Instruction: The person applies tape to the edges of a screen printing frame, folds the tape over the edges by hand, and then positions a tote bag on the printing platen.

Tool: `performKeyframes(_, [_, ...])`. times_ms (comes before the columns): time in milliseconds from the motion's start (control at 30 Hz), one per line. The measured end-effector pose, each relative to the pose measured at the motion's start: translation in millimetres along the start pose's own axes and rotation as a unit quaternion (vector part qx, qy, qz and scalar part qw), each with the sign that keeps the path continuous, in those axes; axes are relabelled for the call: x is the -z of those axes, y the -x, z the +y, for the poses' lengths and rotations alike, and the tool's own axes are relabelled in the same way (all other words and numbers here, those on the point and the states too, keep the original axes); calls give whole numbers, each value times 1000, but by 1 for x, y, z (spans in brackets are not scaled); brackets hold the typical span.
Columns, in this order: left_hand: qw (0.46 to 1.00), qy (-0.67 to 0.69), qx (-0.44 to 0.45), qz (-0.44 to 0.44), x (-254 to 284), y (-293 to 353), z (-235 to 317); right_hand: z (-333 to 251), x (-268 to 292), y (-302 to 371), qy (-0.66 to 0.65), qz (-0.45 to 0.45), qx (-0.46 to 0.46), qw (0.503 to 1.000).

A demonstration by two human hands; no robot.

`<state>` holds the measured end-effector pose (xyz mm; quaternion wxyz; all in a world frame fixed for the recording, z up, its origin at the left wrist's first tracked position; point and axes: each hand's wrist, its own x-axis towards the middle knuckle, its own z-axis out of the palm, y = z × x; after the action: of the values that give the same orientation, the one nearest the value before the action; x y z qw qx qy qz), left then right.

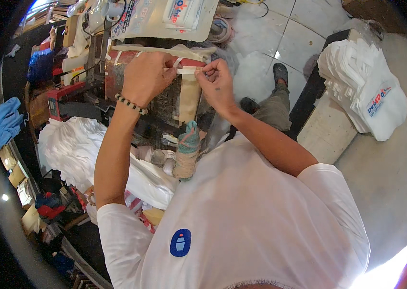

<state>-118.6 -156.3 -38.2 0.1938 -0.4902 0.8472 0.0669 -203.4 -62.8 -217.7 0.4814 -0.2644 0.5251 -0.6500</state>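
Note:
Both hands are over a dark panel with a red edge band (191,63), which carries short white strips. My right hand (217,89) pinches the right end of a white tape-like strip (187,71), with thumb and forefinger together. My left hand (148,77), wearing a beaded bracelet (131,103), is closed at the red band left of that strip. What its fingers hold, if anything, is hidden. A beige strip (190,98) runs from the white strip toward me. At its near end stands a bundle wrapped in green and tan cloth (187,153).
A pile of white bags (76,147) lies to my left. Printed white bags (364,89) are stacked on a bench (327,137) at the right. Beyond the panel is a pale board (141,31) with printed sheets. A blue cloth (6,121) hangs far left.

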Motion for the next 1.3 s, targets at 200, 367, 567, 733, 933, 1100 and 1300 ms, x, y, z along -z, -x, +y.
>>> performKeyframes(200, [996,31,-86,14,-8,-6,-22,-5,7,-6,51,-34,105,993])
performKeyframes(367, [997,28,-76,-1,-8,-8,-20,-4,12,-8,98,-56,160,981])
performKeyframes(567, [998,-15,-27,45,-18,-7,-15,-10,13,-8,99,-73,161,979])
performKeyframes(733, [998,-35,-4,46,-17,-8,-9,-5,15,-13,124,-90,195,969])
performKeyframes(933, [998,-24,6,53,-18,-9,-8,-9,15,-14,152,-99,223,958])
performKeyframes(1100, [998,-46,17,49,-20,-14,-7,-11,18,-18,203,-123,248,939])
performKeyframes(1300, [996,-67,45,29,-26,-20,-1,-23,22,-21,294,-164,268,903])
